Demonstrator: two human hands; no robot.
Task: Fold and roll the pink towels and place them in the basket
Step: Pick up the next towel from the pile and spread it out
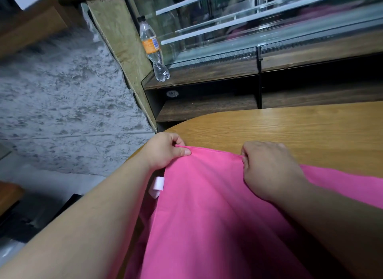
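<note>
Pinched along its far edge by left hand (165, 150) and right hand (267, 166): smooth pink cloth towel (207, 216), draped over rounded light-wood table (290, 129). Beyond, dark wooden shelving (207, 106), clear orange-labelled plastic bottle (153, 48), glass display case (248, 19), rough grey concrete (62, 102).

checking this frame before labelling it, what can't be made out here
Head view only:
- Basket: not in the frame at all.
- Pink towel: its near end runs off the bottom edge, so its full size and fold count are unknown.
- Right hand: fingertips hidden beneath its own knuckles at the towel's edge.
- Bottle: label print too small to read.
- White tag: any text is blurred.
</note>
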